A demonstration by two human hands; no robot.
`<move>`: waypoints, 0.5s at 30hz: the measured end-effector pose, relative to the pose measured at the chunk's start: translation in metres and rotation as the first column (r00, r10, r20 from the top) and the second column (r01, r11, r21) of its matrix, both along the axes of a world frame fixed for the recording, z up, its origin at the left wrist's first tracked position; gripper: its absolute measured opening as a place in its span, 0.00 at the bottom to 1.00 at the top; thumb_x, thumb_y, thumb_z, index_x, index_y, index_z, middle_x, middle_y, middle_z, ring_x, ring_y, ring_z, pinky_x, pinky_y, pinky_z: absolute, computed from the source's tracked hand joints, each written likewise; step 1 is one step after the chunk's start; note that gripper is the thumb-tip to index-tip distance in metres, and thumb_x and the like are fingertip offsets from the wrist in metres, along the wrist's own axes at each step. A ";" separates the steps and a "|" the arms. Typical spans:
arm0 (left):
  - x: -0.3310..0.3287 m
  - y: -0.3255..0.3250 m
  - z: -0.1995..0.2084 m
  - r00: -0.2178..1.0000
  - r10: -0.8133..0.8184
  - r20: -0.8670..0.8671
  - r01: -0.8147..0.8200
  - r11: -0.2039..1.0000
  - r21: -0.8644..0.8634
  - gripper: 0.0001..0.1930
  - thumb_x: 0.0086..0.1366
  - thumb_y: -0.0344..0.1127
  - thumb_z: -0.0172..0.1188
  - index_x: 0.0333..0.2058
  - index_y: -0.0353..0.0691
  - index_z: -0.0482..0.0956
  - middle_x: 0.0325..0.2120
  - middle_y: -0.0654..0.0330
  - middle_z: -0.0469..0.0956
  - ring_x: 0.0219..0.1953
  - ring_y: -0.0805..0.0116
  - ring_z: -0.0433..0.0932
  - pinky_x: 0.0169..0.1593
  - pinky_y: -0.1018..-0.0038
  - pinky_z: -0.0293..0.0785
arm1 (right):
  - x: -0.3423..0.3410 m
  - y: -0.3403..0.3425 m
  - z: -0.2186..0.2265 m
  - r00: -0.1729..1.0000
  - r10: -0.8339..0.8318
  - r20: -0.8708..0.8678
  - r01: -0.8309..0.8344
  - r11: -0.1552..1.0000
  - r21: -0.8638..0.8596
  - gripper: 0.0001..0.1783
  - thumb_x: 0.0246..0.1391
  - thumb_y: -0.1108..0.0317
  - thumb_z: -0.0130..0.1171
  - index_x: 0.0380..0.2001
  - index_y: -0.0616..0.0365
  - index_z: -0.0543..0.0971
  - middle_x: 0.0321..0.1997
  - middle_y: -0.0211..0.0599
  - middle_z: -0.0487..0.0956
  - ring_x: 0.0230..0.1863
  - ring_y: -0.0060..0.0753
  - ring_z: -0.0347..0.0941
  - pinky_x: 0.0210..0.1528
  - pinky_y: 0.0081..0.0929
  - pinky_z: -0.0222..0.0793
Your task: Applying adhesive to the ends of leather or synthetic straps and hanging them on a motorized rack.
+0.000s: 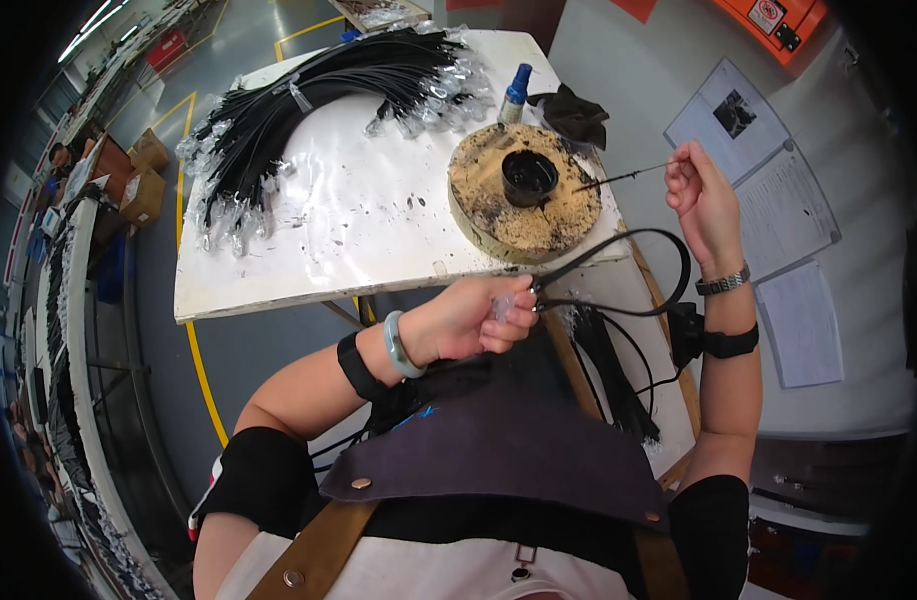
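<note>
My left hand (494, 315) is closed around the ends of a thin black strap (687, 265), in front of the table's near edge. Clear plastic wrapping shows between its fingers, and the strap loops out to the right. My right hand (701, 195), raised at the right, pinches a thin rod (634, 174) whose far part is coated black. The rod points left, toward a small black pot (529, 180) set in a round tan block (579, 215). Black smears mark the block's top around the pot.
On the white table (349, 220) lies a large bundle of black straps (319, 85) with plastic-wrapped ends. A blue-capped bottle (516, 95) and a dark cloth (576, 115) are behind the block. More black straps (614, 380) hang low at the right. Paper sheets (789, 210) are on the right wall.
</note>
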State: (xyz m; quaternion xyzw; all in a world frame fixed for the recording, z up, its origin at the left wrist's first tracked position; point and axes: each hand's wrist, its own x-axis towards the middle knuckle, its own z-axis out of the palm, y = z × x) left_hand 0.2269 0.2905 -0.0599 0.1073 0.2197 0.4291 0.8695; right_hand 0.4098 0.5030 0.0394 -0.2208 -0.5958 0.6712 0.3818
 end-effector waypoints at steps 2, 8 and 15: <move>0.001 0.003 -0.001 0.986 0.007 0.165 -0.008 1.000 0.006 0.16 0.68 0.45 0.38 0.21 0.49 0.61 0.18 0.71 0.58 0.14 0.84 0.49 0.17 0.85 0.44 | 0.009 -0.013 -0.001 1.000 0.016 0.019 -0.015 1.000 -0.013 0.14 0.61 0.60 0.41 0.30 0.58 0.70 0.26 0.30 0.70 0.23 0.17 0.64 0.22 0.14 0.62; 0.009 0.005 0.000 0.971 -0.019 0.239 0.021 1.000 -0.006 0.17 0.68 0.44 0.36 0.20 0.49 0.60 0.18 0.71 0.57 0.14 0.83 0.49 0.17 0.85 0.44 | 0.021 -0.040 -0.010 0.990 0.041 0.136 -0.048 0.997 0.052 0.16 0.62 0.59 0.40 0.28 0.58 0.70 0.24 0.30 0.71 0.22 0.15 0.64 0.22 0.14 0.64; 0.011 0.006 -0.004 0.954 -0.029 0.300 0.038 0.999 -0.025 0.16 0.68 0.44 0.35 0.21 0.49 0.60 0.17 0.70 0.58 0.13 0.82 0.50 0.16 0.83 0.47 | 0.025 -0.043 -0.017 0.985 0.049 0.164 -0.060 0.996 0.065 0.16 0.62 0.58 0.39 0.28 0.58 0.70 0.24 0.30 0.71 0.21 0.14 0.64 0.21 0.13 0.65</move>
